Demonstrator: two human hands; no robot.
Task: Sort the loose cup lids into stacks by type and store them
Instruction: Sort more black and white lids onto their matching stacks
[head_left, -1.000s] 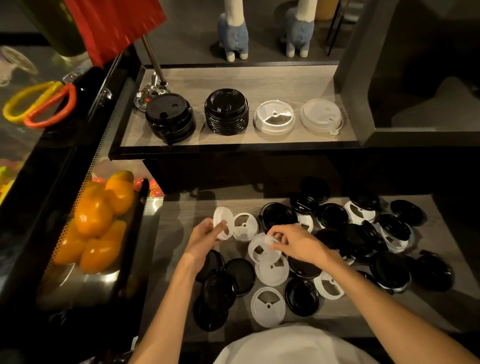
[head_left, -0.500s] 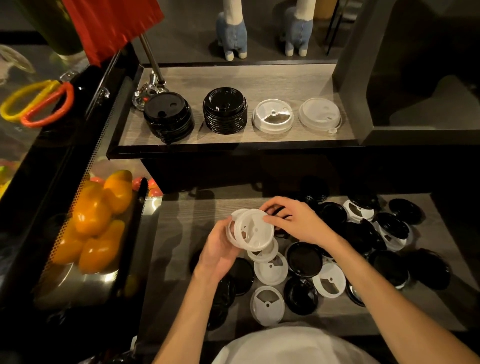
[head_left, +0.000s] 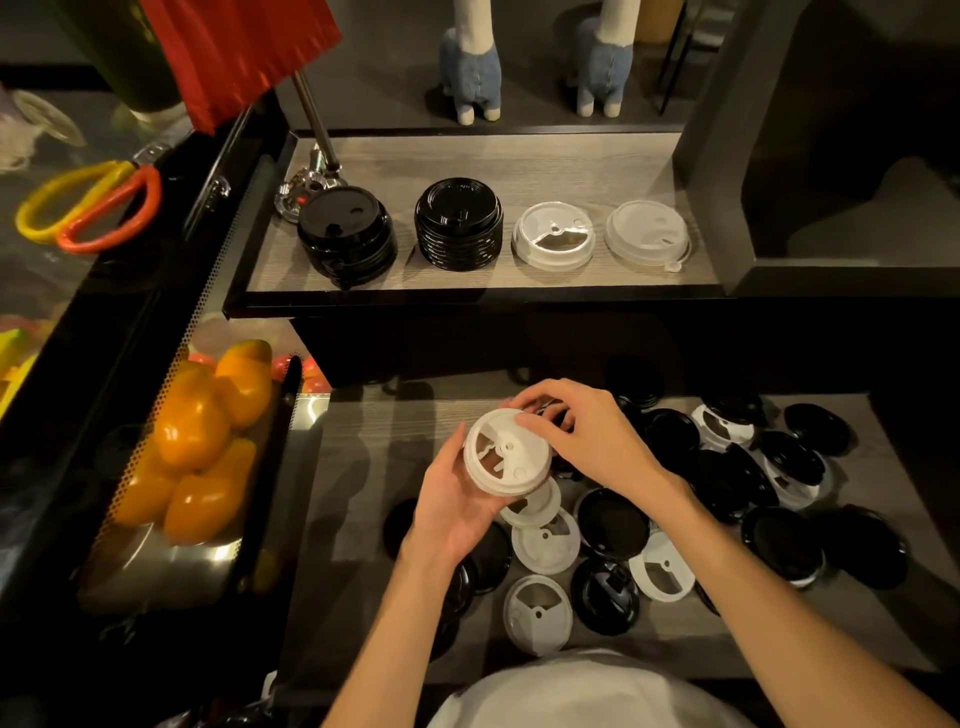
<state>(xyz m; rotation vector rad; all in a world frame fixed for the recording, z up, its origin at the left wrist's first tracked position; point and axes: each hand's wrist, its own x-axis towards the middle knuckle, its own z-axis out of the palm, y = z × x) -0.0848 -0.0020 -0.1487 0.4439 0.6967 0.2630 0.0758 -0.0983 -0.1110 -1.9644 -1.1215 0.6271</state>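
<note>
Above the near worktop (head_left: 363, 467), at its left part, a small stack of white lids (head_left: 506, 451) is held tilted, its flat faces turned up and toward the right; the left hand (head_left: 457, 506) cups it from below and left, fingers curled round the rim, while the right hand (head_left: 587, 436) pinches its far-right edge with curled fingertips; both grips are thus closed on the same stack. Loose white and black lids (head_left: 727, 483) are spread on the worktop below and to the right. The matching white stack (head_left: 553, 236) stands on the far shelf (head_left: 519, 156), third from the left, almost straight ahead of the held stack and slightly right; by judgement the coming move is a reach forward and up, for which either hand is about equally placed.
</note>
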